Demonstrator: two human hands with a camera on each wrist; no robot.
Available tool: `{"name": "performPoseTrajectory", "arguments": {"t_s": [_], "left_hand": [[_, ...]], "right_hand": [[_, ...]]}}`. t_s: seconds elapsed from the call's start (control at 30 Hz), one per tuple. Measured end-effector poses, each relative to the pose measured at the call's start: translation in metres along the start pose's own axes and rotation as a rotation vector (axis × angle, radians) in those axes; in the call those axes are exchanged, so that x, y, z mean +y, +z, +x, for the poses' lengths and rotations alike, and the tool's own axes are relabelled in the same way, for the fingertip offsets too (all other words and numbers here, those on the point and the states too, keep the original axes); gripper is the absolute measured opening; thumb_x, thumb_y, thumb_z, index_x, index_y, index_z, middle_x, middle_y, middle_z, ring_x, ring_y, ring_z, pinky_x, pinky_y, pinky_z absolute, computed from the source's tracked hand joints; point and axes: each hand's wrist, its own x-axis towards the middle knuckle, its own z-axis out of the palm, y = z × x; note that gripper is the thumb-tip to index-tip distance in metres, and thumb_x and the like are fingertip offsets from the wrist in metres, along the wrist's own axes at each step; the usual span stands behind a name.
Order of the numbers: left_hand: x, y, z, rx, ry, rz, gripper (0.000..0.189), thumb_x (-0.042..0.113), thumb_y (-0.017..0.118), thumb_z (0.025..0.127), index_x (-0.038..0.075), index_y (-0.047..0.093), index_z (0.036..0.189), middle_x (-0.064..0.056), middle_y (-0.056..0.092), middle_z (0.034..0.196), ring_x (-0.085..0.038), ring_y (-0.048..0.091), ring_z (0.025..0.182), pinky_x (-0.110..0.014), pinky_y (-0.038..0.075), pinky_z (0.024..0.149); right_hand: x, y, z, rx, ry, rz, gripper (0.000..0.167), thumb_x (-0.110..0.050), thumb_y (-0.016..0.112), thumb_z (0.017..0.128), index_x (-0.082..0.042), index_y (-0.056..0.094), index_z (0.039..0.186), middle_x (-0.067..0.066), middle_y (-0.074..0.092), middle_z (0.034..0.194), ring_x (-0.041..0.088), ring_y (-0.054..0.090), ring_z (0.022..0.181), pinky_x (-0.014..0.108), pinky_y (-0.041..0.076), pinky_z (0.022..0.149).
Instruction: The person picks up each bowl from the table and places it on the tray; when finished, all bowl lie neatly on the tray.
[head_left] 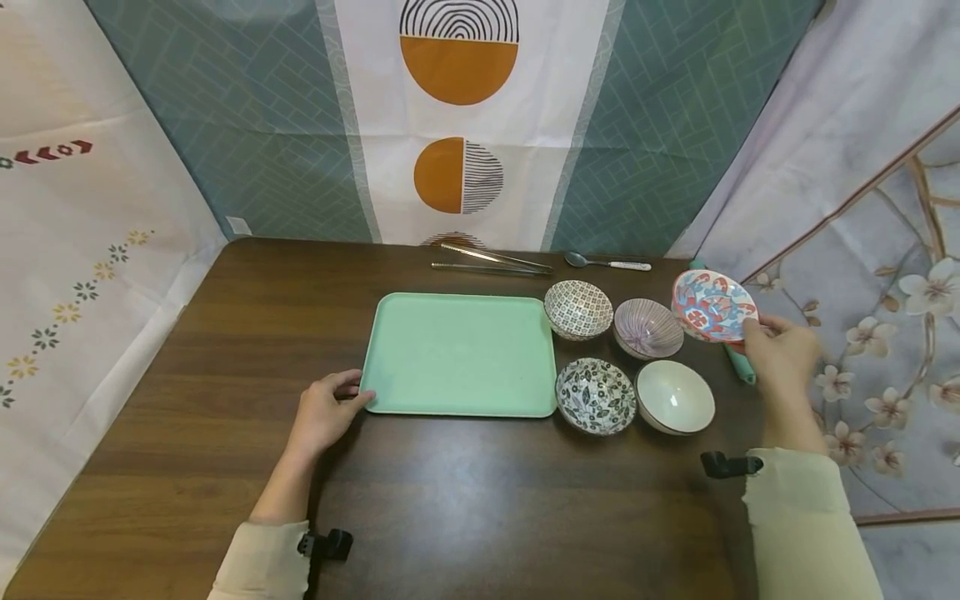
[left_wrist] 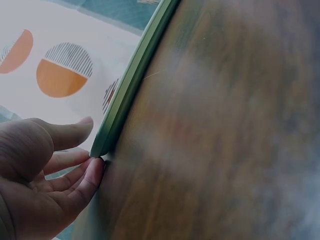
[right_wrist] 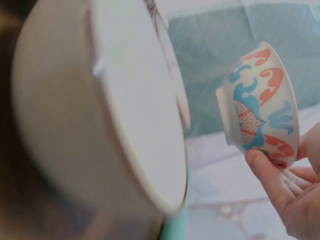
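My right hand (head_left: 783,354) pinches a small bowl (head_left: 714,305) with a red and blue pattern by its rim. In the right wrist view that bowl (right_wrist: 262,102) is held clear of the table, fingertips at its lower side and rim. At the near left corner of a mint green tray (head_left: 461,354), my left hand (head_left: 324,414) holds the edge. The left wrist view has its fingers close around the tray corner (left_wrist: 102,145). Right of the tray stand a checked bowl (head_left: 578,309), a purple striped bowl (head_left: 648,327), a leaf-patterned bowl (head_left: 596,396) and a plain white bowl (head_left: 675,397).
Metal tongs (head_left: 491,260) and a spoon (head_left: 607,262) lie along the back edge of the brown table (head_left: 450,508). A green stick-like object (head_left: 741,365) lies at the right edge, partly under the lifted bowl. Patterned cloths hang behind and on both sides.
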Motion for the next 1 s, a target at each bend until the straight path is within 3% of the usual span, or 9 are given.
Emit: {"name": "performPoseTrajectory", "arguments": {"t_s": [0.03,0.13,0.27,0.37,0.47,0.57,0.87,1.0], "left_hand": [[-0.001,0.000,-0.001,-0.003,-0.004,-0.012,0.047,0.014,0.075,0.094,-0.011,0.060,0.131,-0.029,0.065,0.118,-0.038,0.068,0.103,-0.040,0.058,0.083],[-0.002,0.000,-0.002,-0.012,-0.017,-0.041,0.048,0.010,0.077,0.092,-0.012,0.060,0.131,-0.029,0.065,0.117,-0.038,0.068,0.103,-0.034,0.058,0.081],[-0.003,0.000,-0.004,-0.003,-0.019,-0.028,0.047,0.009,0.078,0.090,-0.010,0.061,0.130,-0.027,0.067,0.115,-0.038,0.068,0.103,-0.037,0.058,0.081],[-0.002,0.001,-0.005,0.010,-0.031,-0.014,0.046,0.010,0.079,0.089,-0.009,0.063,0.129,-0.026,0.069,0.112,-0.038,0.068,0.103,-0.039,0.057,0.081],[-0.003,0.001,-0.006,0.021,-0.039,-0.012,0.045,0.010,0.079,0.089,-0.008,0.065,0.128,-0.025,0.070,0.111,-0.037,0.069,0.103,-0.040,0.057,0.081],[-0.003,0.002,-0.005,0.031,-0.036,-0.010,0.044,0.009,0.080,0.088,-0.008,0.066,0.126,-0.025,0.071,0.110,-0.037,0.069,0.103,-0.040,0.057,0.081],[-0.004,0.003,-0.004,0.065,-0.006,0.014,0.038,0.006,0.078,0.089,-0.008,0.068,0.123,-0.025,0.071,0.110,-0.037,0.070,0.100,-0.044,0.056,0.083],[-0.004,0.003,-0.003,0.078,0.008,0.023,0.035,0.005,0.077,0.090,-0.008,0.069,0.122,-0.024,0.072,0.106,-0.036,0.070,0.098,-0.046,0.056,0.082]], "right_hand": [[-0.005,0.004,-0.001,-0.016,-0.016,0.019,0.050,-0.016,0.051,0.101,0.012,0.048,0.142,-0.028,0.056,0.057,-0.006,0.061,0.050,0.014,0.052,0.053],[-0.015,0.016,-0.004,-0.013,-0.089,-0.096,0.047,-0.020,0.051,0.101,0.010,0.056,0.137,-0.034,0.051,0.054,-0.010,0.056,0.048,0.012,0.048,0.050],[-0.026,0.034,-0.010,-0.027,-0.163,-0.148,0.045,-0.020,0.053,0.100,0.010,0.060,0.133,-0.029,0.053,0.058,-0.010,0.056,0.048,0.013,0.046,0.048],[-0.033,0.049,-0.015,-0.081,-0.203,-0.099,0.044,-0.017,0.053,0.101,0.012,0.058,0.134,-0.004,0.068,0.076,-0.006,0.061,0.051,0.015,0.051,0.052],[-0.040,0.066,-0.021,-0.135,-0.246,-0.060,0.043,-0.014,0.053,0.101,0.015,0.057,0.133,0.025,0.069,0.101,-0.005,0.063,0.054,0.018,0.055,0.058],[-0.047,0.082,-0.027,-0.179,-0.276,-0.007,0.040,-0.010,0.053,0.101,0.017,0.058,0.130,0.036,0.065,0.112,-0.004,0.065,0.055,0.021,0.057,0.061],[-0.062,0.126,-0.043,-0.231,-0.330,-0.050,0.034,-0.008,0.056,0.100,0.013,0.065,0.125,0.033,0.070,0.103,-0.005,0.063,0.051,0.019,0.055,0.057],[-0.064,0.142,-0.045,-0.253,-0.353,-0.024,0.032,-0.006,0.057,0.099,0.014,0.065,0.123,0.033,0.070,0.100,0.004,0.068,0.055,0.022,0.057,0.058]]}}
